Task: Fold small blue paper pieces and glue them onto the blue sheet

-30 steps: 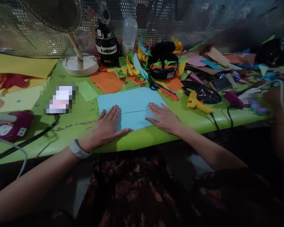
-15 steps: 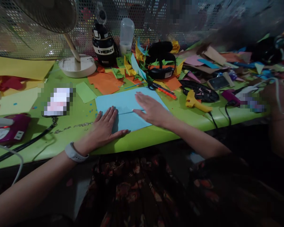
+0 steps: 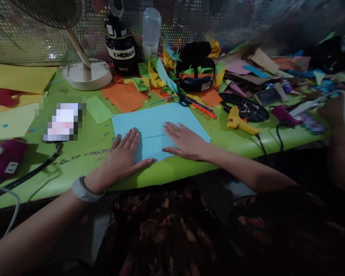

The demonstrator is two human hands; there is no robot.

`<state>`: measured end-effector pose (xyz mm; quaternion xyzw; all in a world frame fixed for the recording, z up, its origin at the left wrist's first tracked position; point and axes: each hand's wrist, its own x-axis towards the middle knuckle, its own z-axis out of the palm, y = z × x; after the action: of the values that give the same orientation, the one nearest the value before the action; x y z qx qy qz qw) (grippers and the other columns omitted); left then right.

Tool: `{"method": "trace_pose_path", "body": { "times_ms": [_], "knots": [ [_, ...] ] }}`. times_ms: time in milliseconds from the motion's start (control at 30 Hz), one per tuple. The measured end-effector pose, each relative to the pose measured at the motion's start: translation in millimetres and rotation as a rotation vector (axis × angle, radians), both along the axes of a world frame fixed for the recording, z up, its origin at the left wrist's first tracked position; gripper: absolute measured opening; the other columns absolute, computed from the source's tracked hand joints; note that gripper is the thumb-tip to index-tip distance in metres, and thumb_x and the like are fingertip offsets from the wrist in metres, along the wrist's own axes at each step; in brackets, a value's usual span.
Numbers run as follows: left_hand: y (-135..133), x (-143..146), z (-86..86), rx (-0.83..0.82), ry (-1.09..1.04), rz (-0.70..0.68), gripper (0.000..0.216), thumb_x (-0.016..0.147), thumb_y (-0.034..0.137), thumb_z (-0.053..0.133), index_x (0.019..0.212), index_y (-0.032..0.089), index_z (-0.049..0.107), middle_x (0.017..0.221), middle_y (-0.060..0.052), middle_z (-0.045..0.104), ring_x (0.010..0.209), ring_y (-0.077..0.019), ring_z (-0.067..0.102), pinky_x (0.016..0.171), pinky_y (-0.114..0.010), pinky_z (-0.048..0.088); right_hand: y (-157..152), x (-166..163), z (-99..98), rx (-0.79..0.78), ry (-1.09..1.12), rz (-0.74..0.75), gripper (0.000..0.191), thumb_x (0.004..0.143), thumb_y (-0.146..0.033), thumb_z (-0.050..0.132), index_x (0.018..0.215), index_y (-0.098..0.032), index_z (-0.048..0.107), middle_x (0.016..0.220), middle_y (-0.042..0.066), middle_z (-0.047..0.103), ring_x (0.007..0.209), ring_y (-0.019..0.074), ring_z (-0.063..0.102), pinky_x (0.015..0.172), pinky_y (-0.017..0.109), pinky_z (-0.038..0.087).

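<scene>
Green table top (image 3: 83, 153) fills most of the view, littered along its far side with cut and folded coloured scraps. A light blue paper sheet (image 3: 158, 117) lies flat near the front edge of the table, straight ahead of the person, and a straight fold line runs across it from side to side.

Both hands rest palm down on the near part of this sheet. The left hand (image 3: 123, 155) covers its near left corner, fingers straight and slightly spread, thumb stretched out along the near edge. The right hand (image 3: 185, 140) lies just beside it toward the middle, fingers straight and close together, tips pointing left along the fold line. Neither hand grips anything.

Beyond the sheet, orange paper (image 3: 123, 96) lies on the table, and a round white fan base (image 3: 86, 74) stands to its left. A black bottle (image 3: 120, 50) stands upright at the back. A yellow glue gun (image 3: 240, 122) lies to the right of the sheet, apart from it, and scissors (image 3: 197, 105) lie just past the sheet's far right corner. A pale wristband (image 3: 84, 191) sits on the left wrist.
</scene>
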<state>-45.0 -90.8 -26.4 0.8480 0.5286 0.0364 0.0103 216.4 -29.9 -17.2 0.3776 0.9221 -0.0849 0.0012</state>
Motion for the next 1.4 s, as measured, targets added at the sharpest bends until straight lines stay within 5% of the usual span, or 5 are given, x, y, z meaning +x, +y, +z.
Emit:
{"method": "trace_pose_path", "body": {
  "times_ms": [467, 633, 733, 933, 1400],
  "knots": [
    [6.5, 1.3, 23.4, -0.143, 0.061, 0.018, 0.098, 0.088, 0.078, 0.027, 0.154, 0.006, 0.027, 0.161, -0.021, 0.025, 0.150, -0.0332, 0.023, 0.120, -0.052, 0.021, 6.8, 28.8, 41.3, 0.179, 0.107, -0.293, 0.050, 0.099, -0.052, 0.037, 0.107, -0.015, 0.068, 0.113, 0.015, 0.070, 0.110, 0.0291, 0.062, 0.090, 0.039, 0.047],
    [38.4, 7.0, 66.7, -0.067, -0.059, 0.086, 0.074, 0.089, 0.069, 0.038, 0.129, 0.010, 0.059, 0.134, -0.019, 0.061, 0.126, -0.0326, 0.055, 0.106, -0.045, 0.042, 42.7, -7.3, 62.5, -0.306, 0.062, -0.196, 0.037, 0.090, -0.049, 0.059, 0.077, -0.016, 0.066, 0.077, 0.007, 0.072, 0.073, 0.0175, 0.065, 0.068, 0.028, 0.045],
    [60.9, 18.9, 77.9, -0.361, -0.191, 0.092, 0.051, 0.086, 0.063, 0.047, 0.093, 0.018, 0.069, 0.087, -0.009, 0.074, 0.082, -0.0221, 0.068, 0.076, -0.033, 0.051, 62.4, -19.9, 58.6, -0.594, 0.011, -0.184, 0.036, 0.089, -0.043, 0.063, 0.067, -0.016, 0.061, 0.065, 0.004, 0.068, 0.061, 0.0137, 0.065, 0.065, 0.026, 0.046],
    [88.4, 43.6, 61.4, -0.776, -0.362, 0.138, 0.039, 0.074, 0.057, 0.065, 0.064, 0.019, 0.061, 0.057, -0.003, 0.065, 0.056, -0.0161, 0.060, 0.057, -0.028, 0.046, 78.9, -28.2, 48.7, -0.656, -0.061, -0.207, 0.026, 0.085, -0.032, 0.070, 0.066, -0.017, 0.059, 0.057, -0.001, 0.061, 0.056, 0.0140, 0.065, 0.059, 0.026, 0.045],
    [109.6, 39.2, 42.2, -0.956, -0.335, 0.239, 0.051, 0.075, 0.070, 0.060, 0.079, 0.021, 0.073, 0.071, -0.008, 0.074, 0.067, -0.0213, 0.070, 0.063, -0.032, 0.053, 99.1, -34.7, 51.2, -0.737, -0.250, -0.133, 0.037, 0.084, -0.048, 0.069, 0.070, -0.015, 0.060, 0.060, -0.001, 0.064, 0.062, 0.0133, 0.065, 0.051, 0.023, 0.032]
  ]
}}
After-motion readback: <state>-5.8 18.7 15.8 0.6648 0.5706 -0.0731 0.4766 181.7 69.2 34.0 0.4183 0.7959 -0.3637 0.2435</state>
